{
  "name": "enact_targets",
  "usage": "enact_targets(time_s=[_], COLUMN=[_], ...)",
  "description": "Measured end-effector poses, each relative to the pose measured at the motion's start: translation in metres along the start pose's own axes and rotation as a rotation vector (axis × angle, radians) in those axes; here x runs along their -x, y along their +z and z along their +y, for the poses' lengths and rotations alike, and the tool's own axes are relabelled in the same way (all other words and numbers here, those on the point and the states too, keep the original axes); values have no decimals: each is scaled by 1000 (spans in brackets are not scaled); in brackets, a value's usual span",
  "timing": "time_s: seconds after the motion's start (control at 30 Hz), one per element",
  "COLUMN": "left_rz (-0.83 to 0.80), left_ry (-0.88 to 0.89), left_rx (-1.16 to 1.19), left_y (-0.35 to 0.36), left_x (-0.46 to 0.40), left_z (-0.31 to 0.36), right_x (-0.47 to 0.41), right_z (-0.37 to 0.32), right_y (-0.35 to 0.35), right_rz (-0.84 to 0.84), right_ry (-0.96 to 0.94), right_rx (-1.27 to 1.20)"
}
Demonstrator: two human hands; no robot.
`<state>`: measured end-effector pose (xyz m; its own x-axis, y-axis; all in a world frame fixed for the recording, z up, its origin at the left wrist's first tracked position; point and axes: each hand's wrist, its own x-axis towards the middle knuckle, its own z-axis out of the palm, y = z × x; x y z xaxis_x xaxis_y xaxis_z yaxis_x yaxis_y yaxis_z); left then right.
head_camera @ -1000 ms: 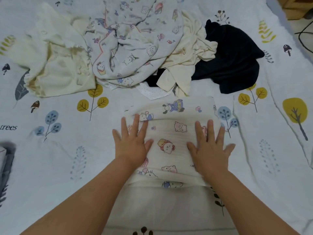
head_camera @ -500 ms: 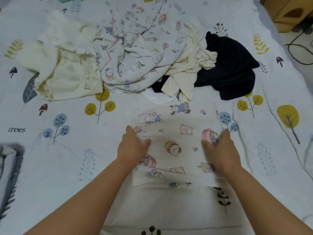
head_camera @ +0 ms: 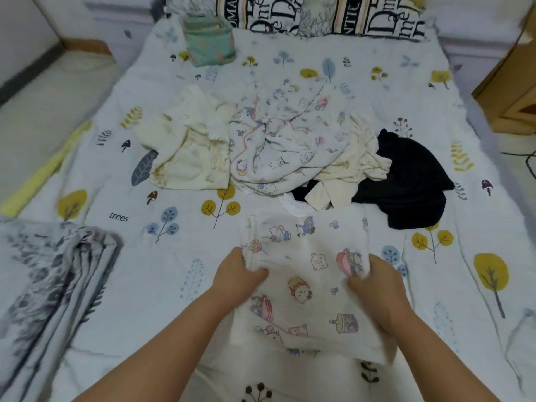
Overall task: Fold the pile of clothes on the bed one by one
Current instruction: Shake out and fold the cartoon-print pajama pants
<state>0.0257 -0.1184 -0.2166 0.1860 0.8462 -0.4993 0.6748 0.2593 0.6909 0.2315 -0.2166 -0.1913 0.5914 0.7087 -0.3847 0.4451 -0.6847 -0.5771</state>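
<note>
A folded white cartoon-printed cotton cloth [head_camera: 307, 282] is held low in the centre of the frame, on the white tree-patterned bedsheet [head_camera: 162, 256]. Its left edge is pinched by the left hand [head_camera: 239, 275] and its right edge by the right hand [head_camera: 375, 285], fingers apparently curled under, though blurred. The layers could slip apart if lifted unevenly. The unfolded heap of cream, printed and black clothes [head_camera: 290, 152] lies above, mid-frame.

Lettered pillows [head_camera: 333, 13] at the headboard, green fabric pouch [head_camera: 210, 43] just below, wooden nightstand [head_camera: 510, 91] at right
</note>
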Motion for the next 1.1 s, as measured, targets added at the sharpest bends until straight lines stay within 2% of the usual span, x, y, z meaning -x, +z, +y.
enact_targets(time_s=[0.33,0.53,0.8,1.1], left_rz=[209,403,657,950], left_ry=[-25,-22,-176,-329], left_rx=[332,486,623,719], left_y=[-121,-195,-271,-324], left_x=[120,179,210,180], left_z=[18,-3,-81,-189], right_x=[67,105,148,171], right_z=[-129,-218,-322,-421], right_y=[-42,-17,81,229], right_rz=[-188,-303,-466,-583], right_ry=[-361,-552,-754,-986], right_rx=[-21,45,211,396])
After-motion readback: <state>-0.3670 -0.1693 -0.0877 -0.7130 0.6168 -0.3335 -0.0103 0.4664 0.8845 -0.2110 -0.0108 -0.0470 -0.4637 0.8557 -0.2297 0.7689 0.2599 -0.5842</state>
